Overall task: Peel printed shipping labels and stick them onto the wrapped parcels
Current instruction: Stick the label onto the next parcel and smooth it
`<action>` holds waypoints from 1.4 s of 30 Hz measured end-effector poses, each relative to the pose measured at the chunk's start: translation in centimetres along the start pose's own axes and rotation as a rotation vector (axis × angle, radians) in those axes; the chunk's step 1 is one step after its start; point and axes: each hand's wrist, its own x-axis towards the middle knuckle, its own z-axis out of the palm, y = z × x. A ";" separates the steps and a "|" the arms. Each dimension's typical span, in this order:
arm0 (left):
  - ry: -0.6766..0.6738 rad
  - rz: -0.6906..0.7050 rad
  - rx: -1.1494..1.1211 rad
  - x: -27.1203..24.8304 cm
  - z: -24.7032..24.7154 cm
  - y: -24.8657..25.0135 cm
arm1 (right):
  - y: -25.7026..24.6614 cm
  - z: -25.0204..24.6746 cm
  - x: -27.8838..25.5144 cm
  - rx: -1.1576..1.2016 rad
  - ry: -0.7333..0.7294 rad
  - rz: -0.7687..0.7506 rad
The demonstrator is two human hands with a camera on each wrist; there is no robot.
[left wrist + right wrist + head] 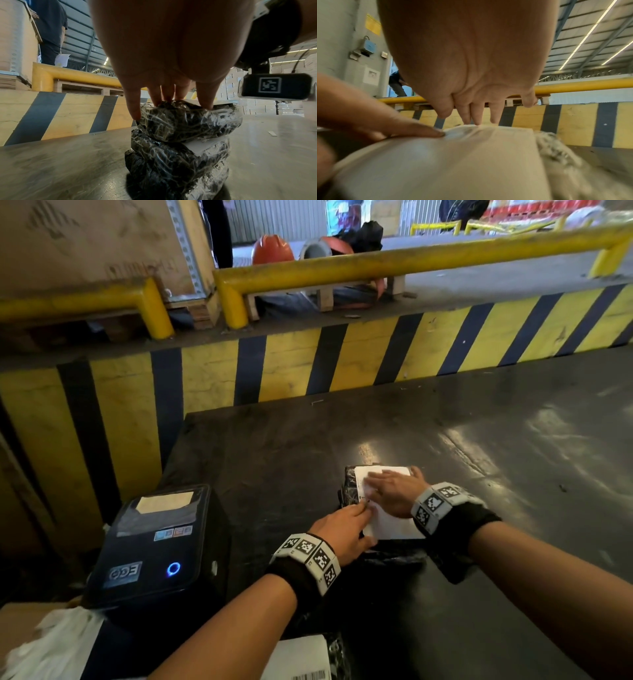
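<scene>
Nearest to us, at the bottom edge of the head view, we see a white barcoded label (301, 659) lying on another black wrapped bundle, with crumpled white paper (51, 645) to the left of it. Just beyond that paper sits the black label printer (154, 546), its round blue light lit and a pale strip showing at its top slot.

Further out on the dark desk (496, 446) we have our two hands on the task's parcel. Our left hand (342, 532) has its fingers straight, their tips touching the left edge of the white shipping label (387, 525) and the crinkled wrap beside it. Our right hand (394, 491) lies flat with fingers spread and straight, pressing down on the label's upper part. Neither hand grips anything.

The label lies on top of the wrapped parcel (185, 121), which in the left wrist view is the uppermost of a stack (176, 162) of black, film-wrapped bundles standing on the desk.

Behind the desk runs a yellow and dark striped barrier (342, 361), topped by a yellow rail (394, 265), with orange hard hats (272, 249) beyond it.
</scene>
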 end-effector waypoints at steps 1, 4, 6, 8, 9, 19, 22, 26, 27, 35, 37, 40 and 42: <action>0.002 0.002 0.005 0.0 0.0 0.0 | -0.1 0.6 -0.1 -0.005 -0.004 -0.020; -0.038 -0.015 0.041 -0.1 0.0 -0.1 | 1.5 1.5 -1.2 0.032 0.003 0.020; -0.061 -0.029 0.041 -0.1 0.1 -0.1 | 3.0 1.6 -2.2 0.053 -0.003 0.086; -0.066 -0.028 0.041 0.1 0.1 0.0 | 4.1 1.3 -2.8 0.052 -0.004 0.140; -0.065 -0.026 0.046 0.2 0.1 0.0 | 4.3 0.9 -2.8 0.046 -0.010 0.159; -0.070 -0.025 0.066 -0.1 -0.2 0.1 | 0.8 1.6 -3.0 0.116 0.007 0.085; -0.081 -0.030 0.080 -0.3 -0.6 0.4 | 3.1 1.7 -3.9 0.127 -0.008 0.191; -0.097 -0.038 0.104 -0.1 -0.7 0.7 | 2.8 1.0 -4.4 0.098 0.006 0.196; -0.093 -0.037 0.109 -0.1 -0.7 0.7 | 2.1 1.0 -4.5 0.086 0.029 0.163; -0.085 -0.005 0.121 -0.1 -0.4 0.2 | 0.8 2.8 -5.7 0.121 0.054 0.103; -0.094 0.004 0.120 -0.2 -0.4 0.1 | 2.1 2.8 -6.2 0.118 0.040 0.138; -0.109 0.016 0.111 -0.3 -0.5 0.1 | 3.1 2.2 -6.3 0.136 0.024 0.204; -0.112 0.021 0.111 -0.2 -0.5 0.0 | 2.7 1.6 -6.0 0.134 0.058 0.215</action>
